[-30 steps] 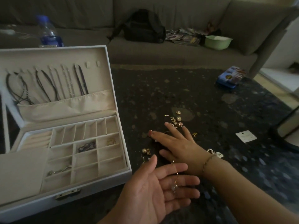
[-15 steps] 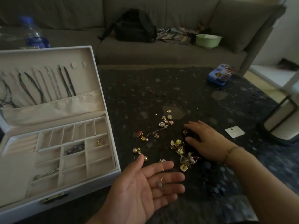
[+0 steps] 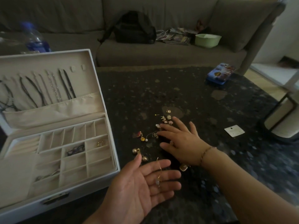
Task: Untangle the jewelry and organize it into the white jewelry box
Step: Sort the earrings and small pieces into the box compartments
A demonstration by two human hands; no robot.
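The white jewelry box [image 3: 111, 172] stands open at the left, with necklaces [image 3: 53, 88] hung in its lid and a gold ring [image 3: 101, 143] and a dark chain [image 3: 75, 150] in its compartments. My left hand [image 3: 140, 188] lies palm up near the box's front corner, fingers apart, with a thin gold earring [image 3: 159, 178] resting across them. My right hand [image 3: 181, 141] is flat, palm down, fingers spread over loose gold earrings [image 3: 166, 120] scattered on the dark table [image 3: 210, 183]. Some pieces are hidden under it.
A small white card [image 3: 234, 130] lies right of my hand and a blue tin [image 3: 220, 73] sits at the table's far right. Behind are a sofa with a black bag [image 3: 134, 28], a green bowl [image 3: 207, 39] and a water bottle [image 3: 34, 39].
My right hand has slid back to the left over the pile and now covers the flower-shaped pieces. My left hand has stayed palm up with the earring on it.
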